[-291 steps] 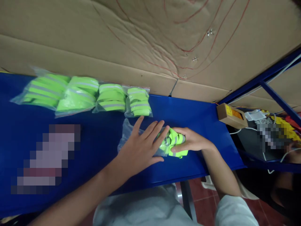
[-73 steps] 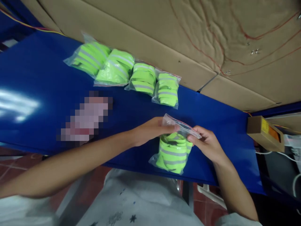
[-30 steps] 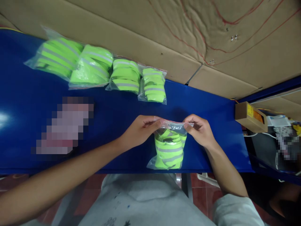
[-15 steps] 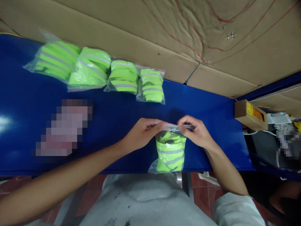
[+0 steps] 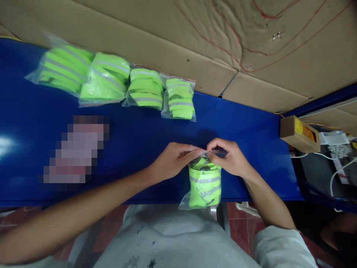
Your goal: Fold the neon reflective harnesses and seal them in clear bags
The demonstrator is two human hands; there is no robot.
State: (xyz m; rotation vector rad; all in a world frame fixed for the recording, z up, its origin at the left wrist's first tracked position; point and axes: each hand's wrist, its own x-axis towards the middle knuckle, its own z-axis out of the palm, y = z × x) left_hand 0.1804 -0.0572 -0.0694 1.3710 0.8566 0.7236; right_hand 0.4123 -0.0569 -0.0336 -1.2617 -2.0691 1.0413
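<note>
A clear zip bag [image 5: 205, 184] packed with neon-green straps with grey reflective stripes hangs at the front edge of the blue table. My left hand [image 5: 178, 158] pinches the left part of its top edge between thumb and fingers. Close beside it, my right hand [image 5: 227, 156] pinches the same edge farther right, thumb against curled fingers. The bag's mouth is bunched between the two hands, and a strip of clear plastic sticks out by my right fingers. Whether the seal is closed cannot be made out.
Several similar bags of green straps [image 5: 106, 78] lie in a row along the back of the blue table [image 5: 145, 130], against cardboard. A pixelated flat object [image 5: 76, 149] lies at left. At right stand a cardboard box [image 5: 299, 134] and a cluttered dark surface with white cables.
My hands have come closer together along the bag's top edge, the left one moving right. The bag has shifted slightly right and toward me.
</note>
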